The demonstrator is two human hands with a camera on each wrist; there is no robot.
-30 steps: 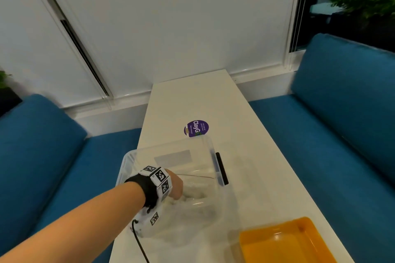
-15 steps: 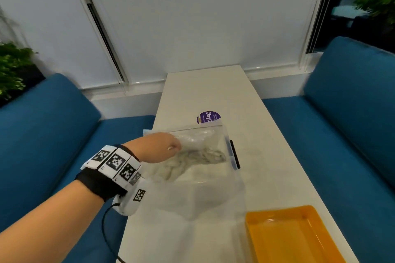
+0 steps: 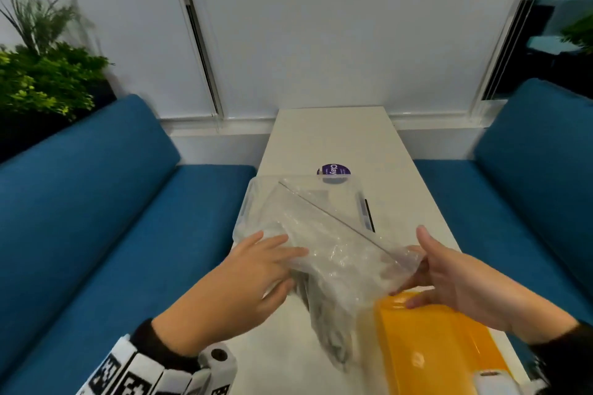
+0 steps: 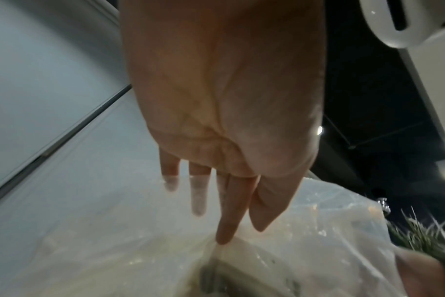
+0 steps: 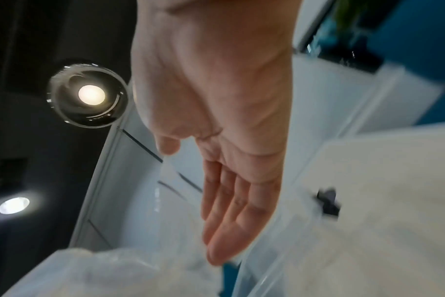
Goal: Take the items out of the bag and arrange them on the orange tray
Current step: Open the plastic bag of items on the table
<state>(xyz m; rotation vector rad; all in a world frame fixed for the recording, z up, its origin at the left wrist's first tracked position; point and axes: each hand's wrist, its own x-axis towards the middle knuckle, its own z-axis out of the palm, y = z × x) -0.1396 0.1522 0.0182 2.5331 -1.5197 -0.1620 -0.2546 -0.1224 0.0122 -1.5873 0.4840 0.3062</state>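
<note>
Clear plastic bag [image 3: 337, 253] hangs above the surface [image 3: 330, 138]; left hand [image 3: 250, 279] pinches its side between fingers, right hand [image 3: 455, 279], fingers straight, touches its corner over the orange tray [image 3: 433, 346].

Table [image 3: 330, 138]: orange tray [image 3: 433, 340], bin [image 3: 244, 205], sticker [image 3: 333, 170]

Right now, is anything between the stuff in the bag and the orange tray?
Only the bag itself. The grey items are still inside its clear plastic, which the left hand holds while the right hand touches its corner. The tray lies right by it, and nothing else visible stands between.
</note>
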